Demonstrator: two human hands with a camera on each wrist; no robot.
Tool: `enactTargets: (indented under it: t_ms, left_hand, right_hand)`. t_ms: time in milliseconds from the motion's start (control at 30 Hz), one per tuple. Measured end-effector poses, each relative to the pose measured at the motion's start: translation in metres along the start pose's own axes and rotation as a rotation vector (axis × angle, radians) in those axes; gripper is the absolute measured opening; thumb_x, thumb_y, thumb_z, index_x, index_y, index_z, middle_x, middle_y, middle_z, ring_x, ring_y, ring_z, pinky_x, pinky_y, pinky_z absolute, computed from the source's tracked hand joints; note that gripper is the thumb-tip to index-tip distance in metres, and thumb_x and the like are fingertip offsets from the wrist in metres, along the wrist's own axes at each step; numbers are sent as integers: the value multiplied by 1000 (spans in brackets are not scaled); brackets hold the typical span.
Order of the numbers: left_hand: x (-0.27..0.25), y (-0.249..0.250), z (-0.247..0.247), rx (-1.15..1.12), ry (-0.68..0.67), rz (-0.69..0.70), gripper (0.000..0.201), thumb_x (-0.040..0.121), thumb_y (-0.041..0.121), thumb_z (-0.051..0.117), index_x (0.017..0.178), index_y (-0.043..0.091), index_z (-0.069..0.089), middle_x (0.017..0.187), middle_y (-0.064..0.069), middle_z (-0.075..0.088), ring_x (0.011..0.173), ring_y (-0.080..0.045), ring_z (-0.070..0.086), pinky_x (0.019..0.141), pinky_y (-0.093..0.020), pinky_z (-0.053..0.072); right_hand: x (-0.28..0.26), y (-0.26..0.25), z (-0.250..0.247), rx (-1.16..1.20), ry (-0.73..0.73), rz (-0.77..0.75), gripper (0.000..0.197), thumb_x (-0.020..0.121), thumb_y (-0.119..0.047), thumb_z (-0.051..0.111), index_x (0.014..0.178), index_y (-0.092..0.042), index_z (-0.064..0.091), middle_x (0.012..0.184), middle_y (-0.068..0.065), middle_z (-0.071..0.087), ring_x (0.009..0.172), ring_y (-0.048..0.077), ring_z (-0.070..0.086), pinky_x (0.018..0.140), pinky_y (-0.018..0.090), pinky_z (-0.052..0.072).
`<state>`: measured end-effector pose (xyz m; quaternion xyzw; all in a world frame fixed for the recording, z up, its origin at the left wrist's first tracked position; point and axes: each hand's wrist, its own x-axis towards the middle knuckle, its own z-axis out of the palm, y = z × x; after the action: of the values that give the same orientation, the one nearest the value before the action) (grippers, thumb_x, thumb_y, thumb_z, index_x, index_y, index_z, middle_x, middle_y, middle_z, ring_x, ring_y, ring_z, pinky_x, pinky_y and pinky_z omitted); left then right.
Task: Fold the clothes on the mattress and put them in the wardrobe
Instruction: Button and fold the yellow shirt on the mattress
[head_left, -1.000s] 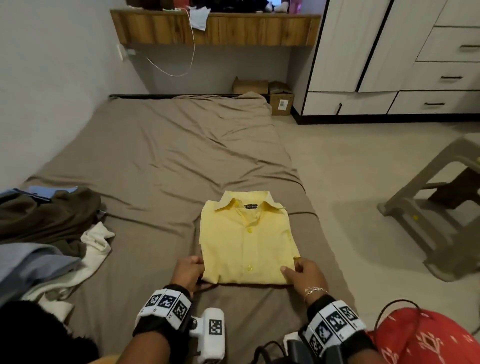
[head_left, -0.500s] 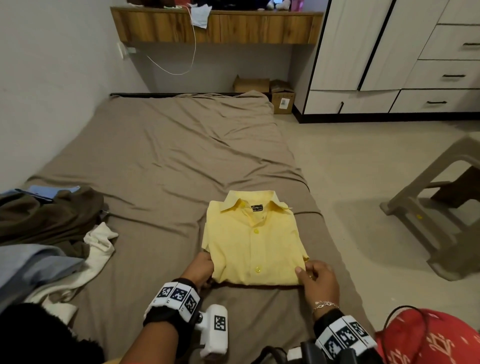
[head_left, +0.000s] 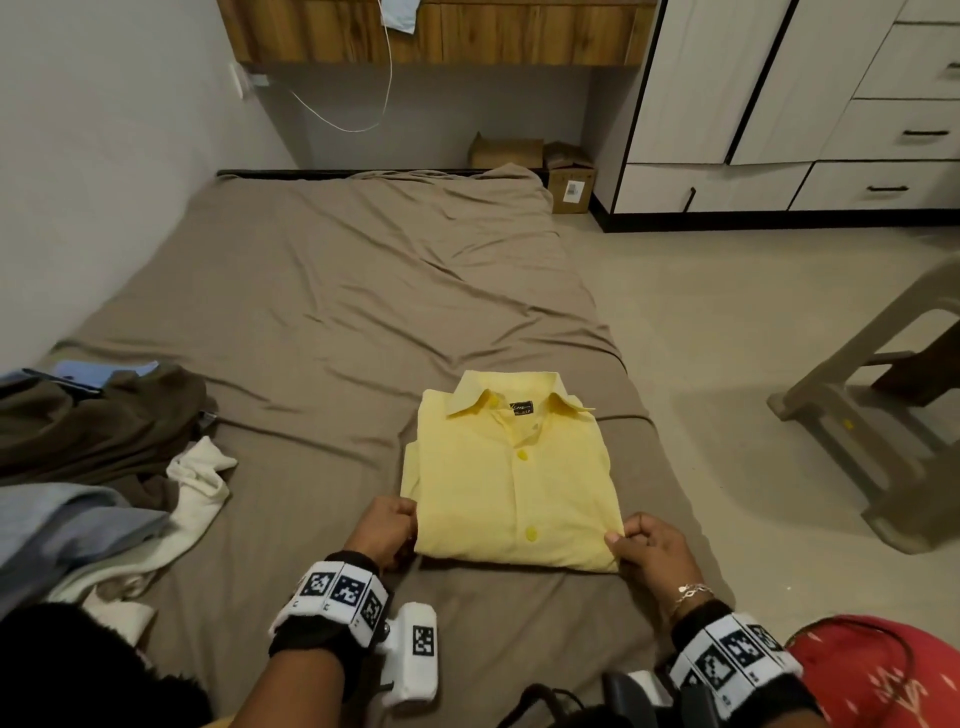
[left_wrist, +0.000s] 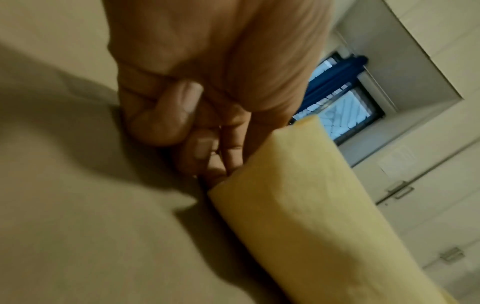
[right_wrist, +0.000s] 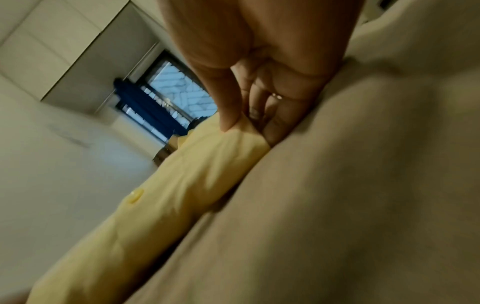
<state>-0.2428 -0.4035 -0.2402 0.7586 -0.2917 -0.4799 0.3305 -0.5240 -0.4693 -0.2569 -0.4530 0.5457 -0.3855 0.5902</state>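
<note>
Yellow shirt (head_left: 511, 478), folded, lies on the mattress (head_left: 363, 291). Right hand (head_left: 652, 545) pinches its near corner; left hand (head_left: 384, 527) seemingly grips the other. Lifting by corners alone could let the folds sag open.

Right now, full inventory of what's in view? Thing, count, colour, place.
folded button-up shirt: 1, pale yellow, near right part of the mattress, collar away from the person
mattress with sheet: 1, taupe, on the floor along the left wall
pile of unfolded clothes: 1 pile, brown, grey-blue and cream, mattress's near left edge
wardrobe with drawers: 1, white with black trim, far right
wooden shelf: 1, brown, on the far wall
cardboard boxes: 2, brown, floor beyond the mattress
plastic stool: 1, grey-beige, floor at right
left hand: 1, grips the shirt's near left corner
right hand: 1, pinches the shirt's near right corner
</note>
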Motion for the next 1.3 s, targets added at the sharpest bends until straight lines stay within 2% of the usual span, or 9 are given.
enactTargets:
  t_ms: [167,233,367,567,733,967,1133,1233,1300]
  left_hand:
    - [-1,13,-5,48,572,251,28,94,29,51,80,7,61,90,-13,57,81,-26,54,75,-31,43]
    - [-3,18,1,-45,431,290,40,93,43,47,89,7,62,96,-9,60,89,-26,56,80,-34,45]
    - [-14,28,18,-156,217,317,58,77,65,57,72,7,59,73,-5,63,69,-18,57,63,-30,42]
    - [1,26,16,-182,244,270,37,76,44,61,78,7,59,77,-9,62,77,-21,57,75,-44,50]
    - [-4,41,19,-631,79,117,17,96,17,46,93,9,61,94,-9,66,90,-26,60,89,-40,46]
    - [5,19,24,-117,345,173,33,92,18,53,61,12,45,65,-6,51,70,-25,48,65,-31,35]
    - [4,23,28,-73,259,248,23,90,16,58,70,14,48,75,-8,57,77,-25,55,72,-33,43]
    - [0,21,31,161,242,200,41,90,16,59,58,12,32,58,-4,39,64,-23,41,60,-30,28]
    - [-6,25,29,227,323,231,28,90,18,57,68,10,42,69,-9,50,74,-28,48,64,-31,31]
  right_hand:
    - [8,-11,-5,-150,-34,-94,25,80,2,66,60,-5,53,44,-7,49,40,1,42,44,15,37]
    - [11,-11,-4,-194,-7,-111,28,78,0,69,57,-8,53,45,-7,50,41,2,42,46,18,37]
    - [10,-10,2,-198,41,-82,31,76,10,66,59,-9,47,42,-6,48,41,3,42,51,24,34]
    - [8,-29,13,-75,30,8,21,85,-6,63,102,-12,52,84,2,59,74,16,57,55,25,45]
    - [27,-42,19,-227,-28,-52,19,90,3,51,77,-10,58,75,8,60,70,22,54,60,24,46]
    - [35,-26,18,-413,8,39,26,87,-4,60,62,-15,60,67,5,61,71,20,55,75,32,46]
    - [24,-25,21,-258,26,25,14,90,-3,55,92,3,67,88,12,65,82,24,58,82,38,48]
    - [18,-20,25,-523,44,-31,22,91,-5,53,106,4,65,97,13,66,87,21,56,78,27,43]
    - [18,-29,23,-716,47,-82,23,91,-10,54,107,2,65,99,14,66,86,23,57,70,23,37]
